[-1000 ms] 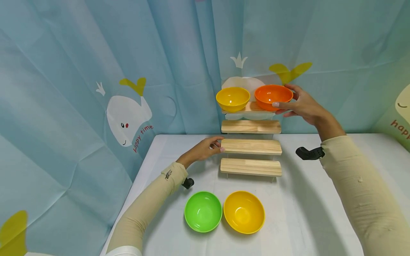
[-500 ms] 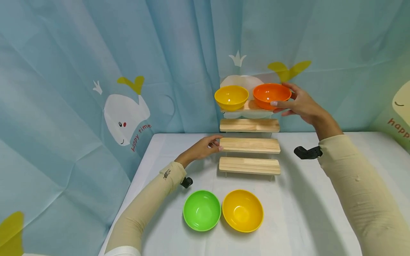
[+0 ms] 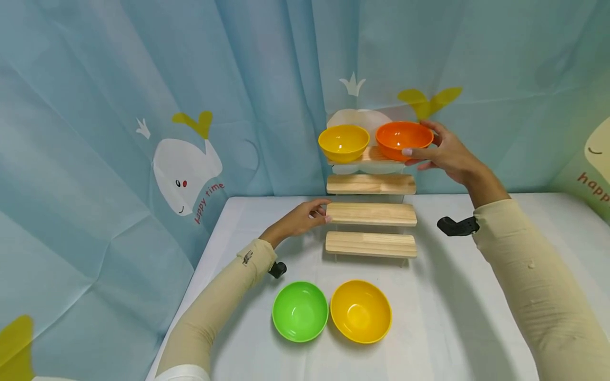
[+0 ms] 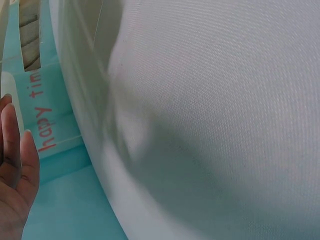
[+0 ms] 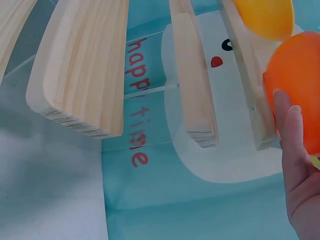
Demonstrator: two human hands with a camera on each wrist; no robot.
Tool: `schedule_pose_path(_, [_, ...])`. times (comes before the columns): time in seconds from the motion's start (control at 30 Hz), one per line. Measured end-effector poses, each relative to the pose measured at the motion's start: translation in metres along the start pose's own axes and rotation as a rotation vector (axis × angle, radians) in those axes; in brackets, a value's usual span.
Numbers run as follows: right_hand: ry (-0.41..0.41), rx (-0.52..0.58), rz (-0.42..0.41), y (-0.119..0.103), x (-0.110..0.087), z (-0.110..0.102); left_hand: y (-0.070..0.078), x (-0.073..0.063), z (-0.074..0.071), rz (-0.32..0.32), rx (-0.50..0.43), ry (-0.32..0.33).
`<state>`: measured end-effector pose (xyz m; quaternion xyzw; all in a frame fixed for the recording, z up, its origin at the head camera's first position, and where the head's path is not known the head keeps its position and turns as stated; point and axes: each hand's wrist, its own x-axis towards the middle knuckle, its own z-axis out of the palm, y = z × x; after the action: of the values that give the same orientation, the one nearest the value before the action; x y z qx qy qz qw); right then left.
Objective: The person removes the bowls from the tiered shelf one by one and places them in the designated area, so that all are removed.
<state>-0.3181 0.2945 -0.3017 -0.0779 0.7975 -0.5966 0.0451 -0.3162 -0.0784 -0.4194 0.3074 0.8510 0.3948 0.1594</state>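
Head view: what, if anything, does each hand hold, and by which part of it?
The right hand holds the orange bowl by its right side. The left hand appears to grip the second-lowest wooden shelf by its left end.

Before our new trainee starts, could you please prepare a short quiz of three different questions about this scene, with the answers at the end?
1. True or false: the green bowl stands on the white table, in front of the wooden rack.

2. Fill in the blank: the left hand is at the left end of the rack's ____ board, counted from the bottom.

3. Which bowl does the right hand hold?
A) the green bowl
B) the yellow bowl on the top board
C) the orange bowl

Key: 1. True. 2. Second. 3. C.
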Motion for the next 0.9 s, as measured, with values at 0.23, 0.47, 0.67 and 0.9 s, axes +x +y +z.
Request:
schedule_pose_path(0.23, [0.01,-0.002,-0.002,-0.001,-0.002,0.001,0.0,0.001,0.0,-0.011,-0.001,0.002])
schedule_pose_path(0.47, [0.006,0.0,-0.017,0.003,-0.004,0.002,-0.003,0.001,0.001,-0.014,-0.009,0.0])
schedule_pose_path(0.67, [0.016,-0.011,-0.049,0.008,-0.007,0.002,-0.004,0.0,0.002,-0.009,-0.017,-0.009])
schedule_pose_path(0.9, [0.013,0.021,-0.082,0.01,-0.011,0.001,-0.006,0.0,0.002,-0.001,-0.02,-0.012])
